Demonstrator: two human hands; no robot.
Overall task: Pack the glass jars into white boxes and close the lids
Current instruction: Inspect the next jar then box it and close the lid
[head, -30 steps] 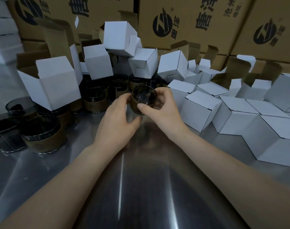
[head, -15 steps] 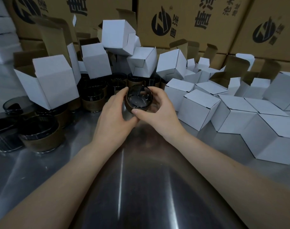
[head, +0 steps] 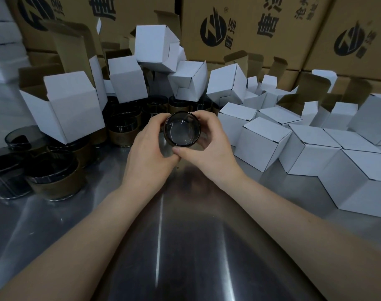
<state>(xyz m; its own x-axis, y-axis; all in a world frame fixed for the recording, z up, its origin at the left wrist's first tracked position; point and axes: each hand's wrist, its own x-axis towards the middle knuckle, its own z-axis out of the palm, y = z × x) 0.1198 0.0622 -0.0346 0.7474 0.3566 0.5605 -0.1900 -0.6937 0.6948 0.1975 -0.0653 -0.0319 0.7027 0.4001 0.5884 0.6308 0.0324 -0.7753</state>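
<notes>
A dark glass jar (head: 182, 129) is held above the steel table, tipped so its open mouth faces me. My left hand (head: 149, 155) grips its left side and my right hand (head: 209, 148) wraps its right side and underside; the thumbs meet below it. More dark jars with brown bands (head: 55, 181) stand at the left and behind the hands. An open white box (head: 70, 109) leans over the left jars. Closed white boxes (head: 261, 142) lie in a group to the right.
The shiny steel table (head: 185, 235) stretches toward me. White boxes (head: 154, 46) are piled at the back centre, some with open brown flaps. Large printed cardboard cartons (head: 239, 27) form a wall behind everything. White stacked material (head: 0, 40) sits at the far left.
Both hands have tilted the jar toward me, so its mouth now faces the camera. The hands stayed in about the same spot.
</notes>
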